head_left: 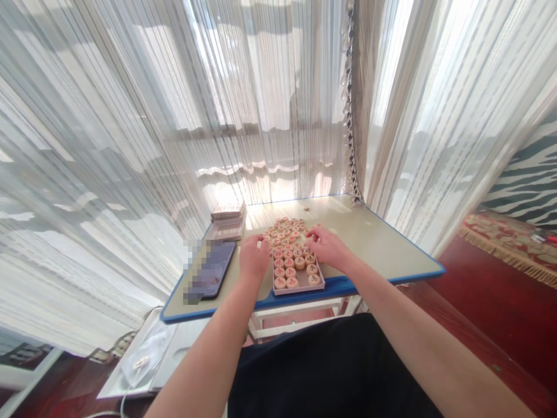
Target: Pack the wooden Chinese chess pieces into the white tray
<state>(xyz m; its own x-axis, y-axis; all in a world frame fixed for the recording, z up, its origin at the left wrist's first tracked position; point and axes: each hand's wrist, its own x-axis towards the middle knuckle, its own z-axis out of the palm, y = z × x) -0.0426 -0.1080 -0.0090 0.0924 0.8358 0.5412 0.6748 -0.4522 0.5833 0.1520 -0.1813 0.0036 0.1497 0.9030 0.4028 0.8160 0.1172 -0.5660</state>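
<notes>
Round wooden xiangqi pieces (285, 231) with red and black characters lie in a loose cluster on the table. In front of them, a shallow pale box (303, 288) near the table's front edge holds rows of the same pieces, with a bare gap in its front middle. My left hand (255, 255) is at the box's far left corner, fingers curled at the cluster's left edge. At the far right corner, my right hand (324, 245) has its thumb and fingers bent together beside the pieces. What either hand's fingertips hold is too small to make out.
A tablet or large phone (220, 267), partly pixelated, lies at the left of the blue-edged table (383, 249). Behind it stands an open pale box (228, 227) with a stack beyond. One stray piece (306, 208) lies at the back. String curtains (270, 104) hang behind.
</notes>
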